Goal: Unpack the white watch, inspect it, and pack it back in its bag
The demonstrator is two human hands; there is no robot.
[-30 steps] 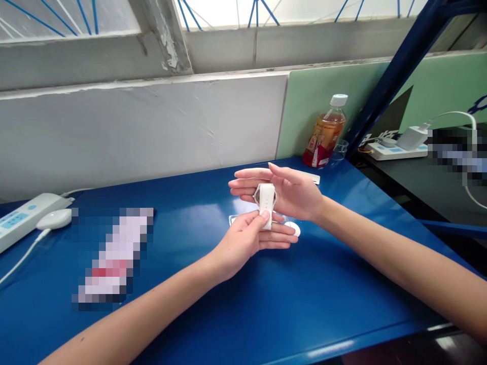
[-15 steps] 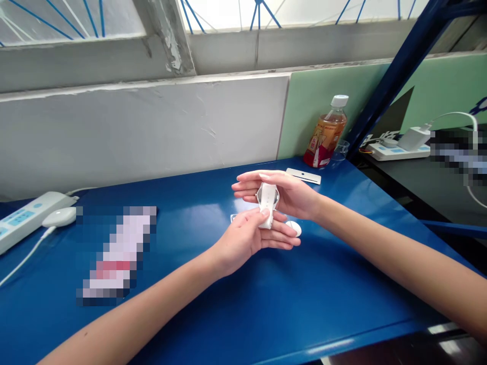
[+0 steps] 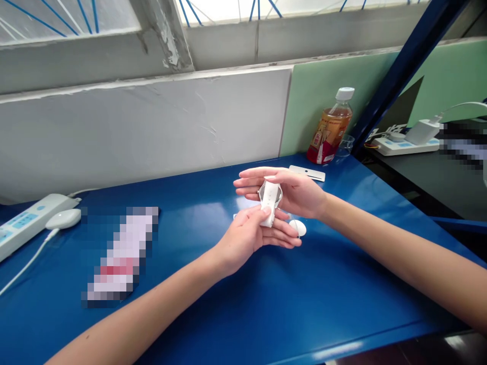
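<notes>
At frame centre, my left hand [image 3: 251, 235] and right hand [image 3: 292, 192] both pinch a white strap [image 3: 269, 204] above the blue counter [image 3: 266, 304].

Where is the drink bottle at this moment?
In the head view, the drink bottle stands at the far right corner of the blue table, against the green panel, beyond the right hand.

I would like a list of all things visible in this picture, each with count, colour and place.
white device: 1, white, held between both hands
oval piece: 1, white, table, beside the hands
flat strip: 1, white, table, behind the hands
bottle: 1, amber drink, white cap, far table edge
power strip: 1, white, far left
table: 1, blue
left hand: 1, grips the device's lower end
right hand: 1, supports the device's top
</notes>
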